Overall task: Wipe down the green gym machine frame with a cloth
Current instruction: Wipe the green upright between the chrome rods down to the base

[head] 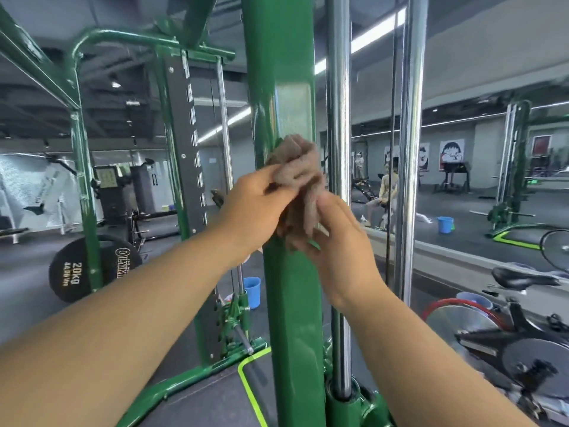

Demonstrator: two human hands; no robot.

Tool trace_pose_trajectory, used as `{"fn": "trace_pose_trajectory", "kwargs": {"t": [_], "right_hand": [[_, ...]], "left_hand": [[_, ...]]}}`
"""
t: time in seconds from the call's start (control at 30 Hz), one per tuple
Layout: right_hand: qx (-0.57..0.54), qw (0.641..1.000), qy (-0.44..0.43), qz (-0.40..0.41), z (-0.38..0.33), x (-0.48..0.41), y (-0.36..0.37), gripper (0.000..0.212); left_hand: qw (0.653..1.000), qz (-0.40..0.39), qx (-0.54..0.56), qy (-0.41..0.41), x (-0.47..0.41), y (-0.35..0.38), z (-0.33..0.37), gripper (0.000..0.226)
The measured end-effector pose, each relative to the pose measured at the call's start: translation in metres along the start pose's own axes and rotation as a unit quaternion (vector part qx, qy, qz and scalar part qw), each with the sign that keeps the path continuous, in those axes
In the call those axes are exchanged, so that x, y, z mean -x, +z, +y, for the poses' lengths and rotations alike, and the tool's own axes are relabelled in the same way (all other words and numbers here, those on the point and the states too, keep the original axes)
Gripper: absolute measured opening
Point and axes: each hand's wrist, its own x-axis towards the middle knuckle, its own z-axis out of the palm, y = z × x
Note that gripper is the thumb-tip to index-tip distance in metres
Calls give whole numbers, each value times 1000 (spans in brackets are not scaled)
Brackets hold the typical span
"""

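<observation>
1. Left hand fingers curl round a bunched brown cloth
2. Right hand fingers pinch its hanging lower folds
3. The cloth presses against the upright green post
4. Both bare forearms reach forward, converging at the post

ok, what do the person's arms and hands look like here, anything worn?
Nothing worn that shows: left hand and right hand are bare, no gloves, rings or watch visible. Both forearms are bare to the frame edge, no sleeves in view.
</observation>
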Motion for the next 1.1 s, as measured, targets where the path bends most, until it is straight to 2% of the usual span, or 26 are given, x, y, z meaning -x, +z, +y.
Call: {"fn": "trace_pose_trajectory", "kwargs": {"t": [0.03, 0.1, 0.17, 0.23, 0.27, 0.33, 0.37, 0.43, 0.53, 0.6, 0.7, 0.77, 0.83, 0.93, 1.03, 1.07, 1.1], "right_hand": [[-45, 999, -3, 0, -7, -3, 5, 28], [-115, 992, -33, 44, -25, -14, 10, 27], [-83, 980, -123, 135, -48, -28, 12, 26], [37, 957, -213, 191, -64, -43, 14, 27], [117, 949, -224, 191, -65, -48, 17, 23], [269, 935, -183, 139, -50, -54, 22, 7], [315, 927, -162, 124, -38, -55, 23, 6], [341, 916, -162, 133, -16, -57, 22, 14], [354, 902, -198, 146, -7, -65, 24, 19], [382, 885, -234, 126, -25, -93, 36, 37], [383, 878, -275, 83, -96, -158, 79, 48], [359, 891, -273, 47, -150, -194, 108, 50], [311, 912, -269, 10, -173, -208, 117, 46], [273, 940, -203, -23, -149, -186, 87, 56], [275, 946, -122, -123, -109, -155, 47, 48], [266, 949, -93, -142, -110, -154, 42, 45], [255, 953, -103, -127, -119, -160, 48, 42]], "left_hand": [[997, -47, 55, -15, -2, -2, 6, 29], [996, -74, 50, 2, -10, -8, 13, 44], [999, 11, -16, 43, -26, -22, 23, 45], [989, 120, -50, 72, -49, -38, 36, 39], [983, 150, -66, 81, -59, -44, 40, 38], [981, 155, -101, 65, -79, -48, 47, 45], [982, 138, -119, 44, -88, -47, 50, 52], [983, 105, -149, 12, -100, -42, 54, 62], [984, 102, -143, 15, -120, -36, 60, 67], [984, 133, -121, 20, -131, -31, 66, 65], [970, 222, -77, 53, -149, -21, 67, 55], [963, 257, -44, 64, -153, -18, 61, 51], [964, 255, -41, 58, -155, -18, 57, 53], [966, 245, -67, 47, -156, -19, 58, 53], [975, 204, -79, 28, -141, -24, 56, 51], [978, 188, -85, 27, -138, -28, 59, 50], [977, 191, -95, 31, -140, -32, 66, 50]]}}
